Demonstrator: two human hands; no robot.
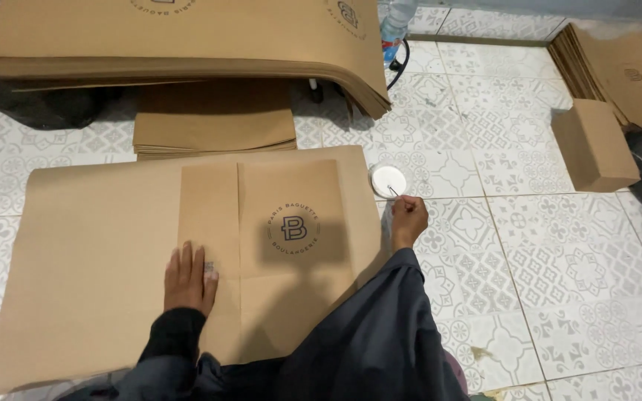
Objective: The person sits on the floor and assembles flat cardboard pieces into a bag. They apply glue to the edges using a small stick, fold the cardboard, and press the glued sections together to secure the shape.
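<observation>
A folded brown paper sheet [284, 245] with a round dark printed emblem lies on a wide stack of brown paper [83, 252] on the floor. My left hand [189, 279] presses flat on the folded flap at its left side, fingers together. My right hand [407, 220] is off the paper's right edge, pinching a thin stick [393, 191] whose tip reaches into a small round white glue pot [387, 180] on the tiles.
A thick pile of brown sheets [180, 37] droops at the top, with a smaller stack [213, 119] under it. Folded brown bags [618, 70] and a brown block [594, 145] sit at the right. A plastic bottle [395, 26] stands at the back. Patterned floor tiles [544, 260] surround everything.
</observation>
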